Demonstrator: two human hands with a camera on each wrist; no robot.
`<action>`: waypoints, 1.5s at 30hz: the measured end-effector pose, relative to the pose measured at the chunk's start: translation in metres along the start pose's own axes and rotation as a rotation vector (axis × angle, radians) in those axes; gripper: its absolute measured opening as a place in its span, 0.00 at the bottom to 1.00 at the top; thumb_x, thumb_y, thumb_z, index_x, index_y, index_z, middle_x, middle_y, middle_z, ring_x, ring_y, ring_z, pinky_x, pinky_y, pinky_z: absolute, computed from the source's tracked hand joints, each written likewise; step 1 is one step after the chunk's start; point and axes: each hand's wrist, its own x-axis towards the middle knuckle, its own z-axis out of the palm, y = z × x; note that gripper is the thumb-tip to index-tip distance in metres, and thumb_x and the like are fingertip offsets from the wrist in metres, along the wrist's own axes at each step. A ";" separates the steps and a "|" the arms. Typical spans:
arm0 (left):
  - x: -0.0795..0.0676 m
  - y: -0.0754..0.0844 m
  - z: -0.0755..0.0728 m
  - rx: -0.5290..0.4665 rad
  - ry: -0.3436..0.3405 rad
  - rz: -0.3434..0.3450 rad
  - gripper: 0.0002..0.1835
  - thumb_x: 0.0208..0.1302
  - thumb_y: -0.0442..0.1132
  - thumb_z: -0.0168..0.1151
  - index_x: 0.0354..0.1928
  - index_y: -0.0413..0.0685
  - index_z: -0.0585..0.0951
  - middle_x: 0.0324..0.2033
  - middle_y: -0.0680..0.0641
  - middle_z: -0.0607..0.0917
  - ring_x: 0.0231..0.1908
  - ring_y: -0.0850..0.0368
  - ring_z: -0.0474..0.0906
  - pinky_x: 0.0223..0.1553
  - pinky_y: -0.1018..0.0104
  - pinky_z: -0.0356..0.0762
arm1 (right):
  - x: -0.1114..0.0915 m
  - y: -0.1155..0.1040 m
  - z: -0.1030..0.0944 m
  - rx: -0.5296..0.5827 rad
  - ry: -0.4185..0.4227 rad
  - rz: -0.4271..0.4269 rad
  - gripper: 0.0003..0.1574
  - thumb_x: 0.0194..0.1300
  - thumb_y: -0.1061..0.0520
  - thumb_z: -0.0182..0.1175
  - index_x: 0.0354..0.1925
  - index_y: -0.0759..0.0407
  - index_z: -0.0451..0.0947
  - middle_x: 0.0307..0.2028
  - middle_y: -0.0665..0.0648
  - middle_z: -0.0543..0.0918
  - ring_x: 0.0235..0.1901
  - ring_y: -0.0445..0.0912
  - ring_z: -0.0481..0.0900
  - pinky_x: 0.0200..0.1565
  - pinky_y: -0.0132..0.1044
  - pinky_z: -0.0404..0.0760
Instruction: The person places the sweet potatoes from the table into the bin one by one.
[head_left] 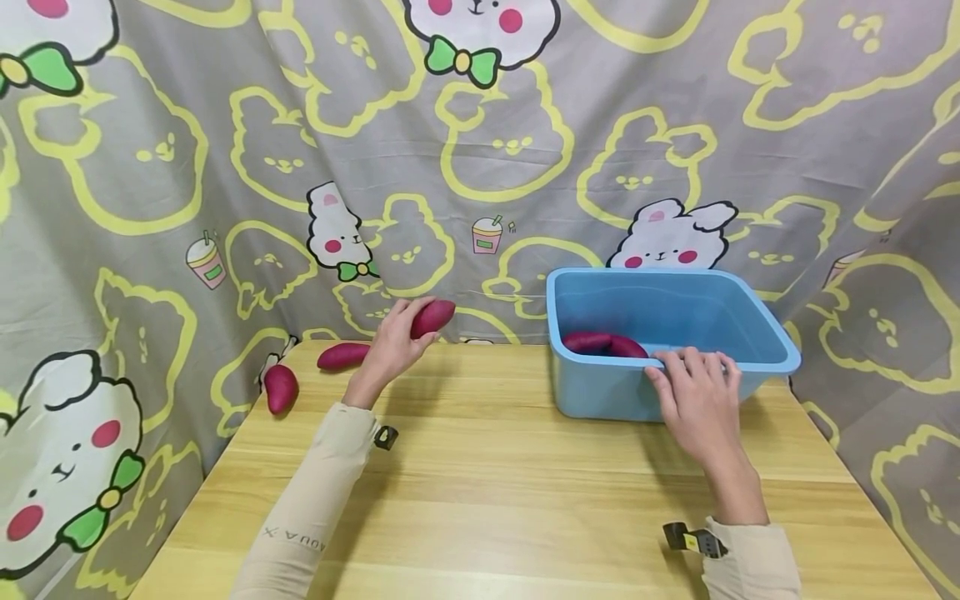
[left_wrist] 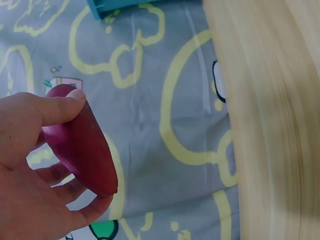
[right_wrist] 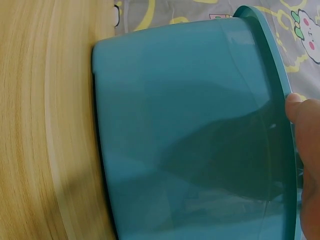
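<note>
My left hand (head_left: 392, 348) holds a reddish-purple sweet potato (head_left: 435, 317) above the back of the table. In the left wrist view the thumb lies over one side of this sweet potato (left_wrist: 82, 142) and the fingers curl under the other. My right hand (head_left: 703, 407) grips the near rim of a blue plastic bin (head_left: 603, 390), thumb outside and fingers over the edge. Two sweet potatoes (head_left: 587, 341) lie inside the bin at its left; the near wall partly hides them. The right wrist view shows the bin's outer wall (right_wrist: 175, 125) and the thumb at its rim.
On the wooden table (head_left: 465, 500), another sweet potato (head_left: 281, 389) lies at the far left edge. One more (head_left: 342, 357) sits by the back edge, partly behind my left hand. A grey patterned curtain (head_left: 510, 167) hangs behind the table and along both sides.
</note>
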 end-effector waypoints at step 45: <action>-0.001 0.060 -0.019 -0.045 0.090 0.129 0.35 0.63 0.36 0.74 0.72 0.56 0.74 0.55 0.41 0.77 0.48 0.44 0.79 0.50 0.48 0.80 | -0.001 -0.001 0.000 0.010 0.021 -0.013 0.20 0.74 0.51 0.61 0.56 0.61 0.79 0.49 0.66 0.78 0.56 0.65 0.68 0.66 0.69 0.50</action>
